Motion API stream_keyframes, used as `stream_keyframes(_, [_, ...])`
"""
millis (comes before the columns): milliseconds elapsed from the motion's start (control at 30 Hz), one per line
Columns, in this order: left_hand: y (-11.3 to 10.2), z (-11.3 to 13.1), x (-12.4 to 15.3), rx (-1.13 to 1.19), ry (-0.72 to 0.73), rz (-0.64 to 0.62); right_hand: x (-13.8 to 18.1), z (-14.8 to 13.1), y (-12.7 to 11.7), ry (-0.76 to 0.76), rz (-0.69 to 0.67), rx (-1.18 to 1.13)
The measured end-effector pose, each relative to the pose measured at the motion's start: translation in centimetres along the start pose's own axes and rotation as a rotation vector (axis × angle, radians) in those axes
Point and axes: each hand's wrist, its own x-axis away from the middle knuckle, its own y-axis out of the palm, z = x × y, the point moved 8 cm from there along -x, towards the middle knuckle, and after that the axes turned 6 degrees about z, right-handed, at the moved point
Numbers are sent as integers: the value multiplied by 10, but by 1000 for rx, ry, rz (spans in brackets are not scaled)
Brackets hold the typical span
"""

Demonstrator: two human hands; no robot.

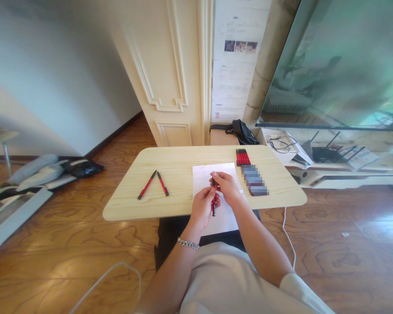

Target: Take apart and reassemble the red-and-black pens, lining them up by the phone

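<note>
Over the white paper point(201, 174), my left hand point(203, 207) is closed round the lower part of a red and black pen point(214, 201). The fingers of my right hand point(225, 185) pinch the same pen near its upper black end. It points roughly straight away from me, and its middle is partly covered by my fingers. To the left on the table lie two more red pens, a left one point(147, 185) slanting one way and a right one point(163, 184) slanting the other, their far tips close together.
A row of several red pens point(243, 157) lies at the table's far right, above a blurred-out packet point(255, 179). The pale wooden table point(177, 161) has rounded corners. Behind it are a black bag point(244, 132) and a cabinet with a router point(327, 153). A white cable point(290, 240) hangs at right.
</note>
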Motion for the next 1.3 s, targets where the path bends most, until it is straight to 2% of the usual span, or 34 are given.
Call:
stream_keyframes(100, [-2,-1,-1,5,-2,15,0,-1,-3,-32,26,-4])
stream_keyframes(267, [-2,-3,-1,20,5,-6,1,6,2,40,-80,-31])
stream_keyframes(467, [-2,-3,-1,18,10,6,2,-4,-2,-48,12,39])
stream_keyframes(667, [0,-3,2,26,-20,20,4,5,3,66,-101,-12])
stream_keyframes(867, [0,-3,0,15,10,1,1,-3,-6,-52,-12,98])
stream_keyframes(1033, [-2,-4,0,11,0,10,1,1,-4,20,-78,51])
stream_keyframes(1167, [0,-3,1,14,5,8,1,-4,-9,-42,-33,141])
stream_keyframes(1300, [0,-3,2,13,1,0,2,-2,-6,-27,-82,108])
